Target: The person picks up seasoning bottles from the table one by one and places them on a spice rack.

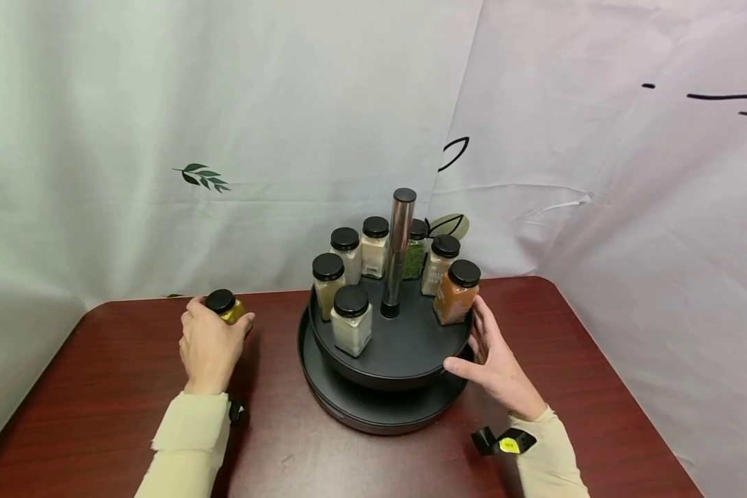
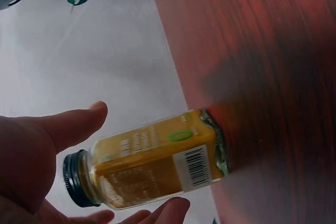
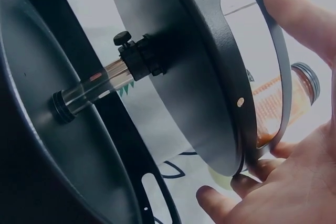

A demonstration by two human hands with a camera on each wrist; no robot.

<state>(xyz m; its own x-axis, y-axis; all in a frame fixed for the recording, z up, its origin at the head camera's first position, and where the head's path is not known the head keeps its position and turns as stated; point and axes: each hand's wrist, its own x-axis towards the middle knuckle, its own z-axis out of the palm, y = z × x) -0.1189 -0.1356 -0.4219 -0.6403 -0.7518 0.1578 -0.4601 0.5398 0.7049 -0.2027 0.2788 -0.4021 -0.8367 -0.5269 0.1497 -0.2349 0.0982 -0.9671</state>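
Observation:
My left hand (image 1: 214,342) is around a spice jar (image 2: 152,161) with yellow powder, a black lid and a barcode. In the left wrist view my thumb stands apart from the glass, while fingertips lie along the other side; the jar's base is at the tabletop. My right hand (image 1: 494,356) spreads along the right side of the black upper tray (image 1: 404,353) of a two-tier turntable. The thumb and several fingertips touch its rim, on either side of a handle slot. Beside those fingers an orange spice jar (image 1: 457,297) stands on the tray.
More black-lidded jars stand round the upper tray, including a pale one (image 1: 351,325) at front left and a green one (image 1: 415,252) behind the metal post (image 1: 400,249). Below is the wider lower tray (image 1: 386,422). A curtain (image 1: 255,138) hangs behind the red-brown table (image 1: 274,443).

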